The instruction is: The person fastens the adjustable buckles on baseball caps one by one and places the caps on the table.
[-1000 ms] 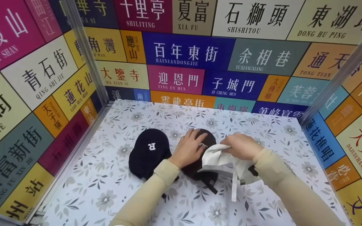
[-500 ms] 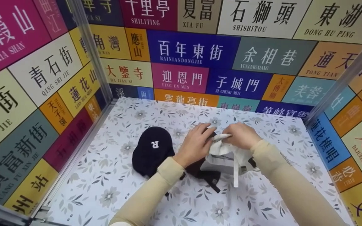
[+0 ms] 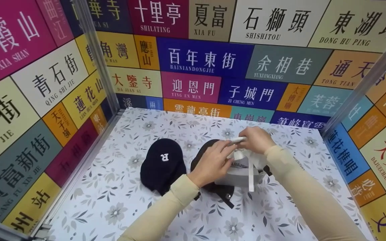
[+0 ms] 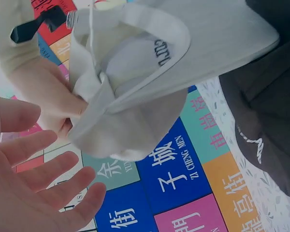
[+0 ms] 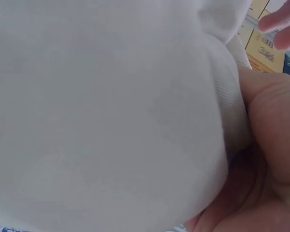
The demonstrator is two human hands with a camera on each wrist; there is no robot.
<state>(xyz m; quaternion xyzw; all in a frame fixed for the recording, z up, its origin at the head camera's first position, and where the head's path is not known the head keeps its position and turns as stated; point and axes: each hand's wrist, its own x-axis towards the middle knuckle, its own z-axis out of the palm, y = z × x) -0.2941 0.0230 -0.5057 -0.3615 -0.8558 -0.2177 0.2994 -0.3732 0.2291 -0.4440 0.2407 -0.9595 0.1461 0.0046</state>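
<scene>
Sign-covered walls (image 3: 208,57) back the flowered surface (image 3: 116,187), where the right hand (image 3: 256,140) pinches the white cap (image 3: 240,175) by its far end, brim to the near side, just right of the left hand (image 3: 212,164), whose fingers spread loosely, holding nothing.

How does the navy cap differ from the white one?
The navy cap is dark, the white cap pale. The navy cap rests on the table; the right hand holds the white cap. The head view shows the navy cap's outside, the white cap's inside. Both bear lettering.
</scene>
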